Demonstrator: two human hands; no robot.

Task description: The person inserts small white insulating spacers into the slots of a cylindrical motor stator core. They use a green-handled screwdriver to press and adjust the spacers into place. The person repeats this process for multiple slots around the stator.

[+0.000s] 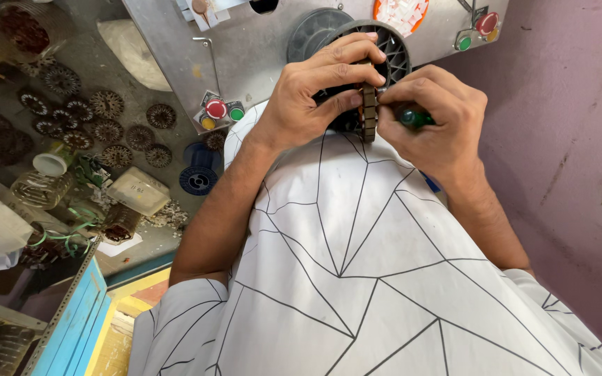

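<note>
Left hand (315, 90) curled tight around a round laminated stator core (368, 111), held edge-on before the grey machine panel (259, 49). Right hand (433, 118) fisted on a green-handled tool (412, 116), tip touching the core. Loose stator discs (106, 104) lie on the counter (141, 76).

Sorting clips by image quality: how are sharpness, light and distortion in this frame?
Head view: left hand, right hand and the slotted core between them are sharp; daylight is even, with soft shadows; wide-angle lens stretches the white shirt and bends the edges.
</note>
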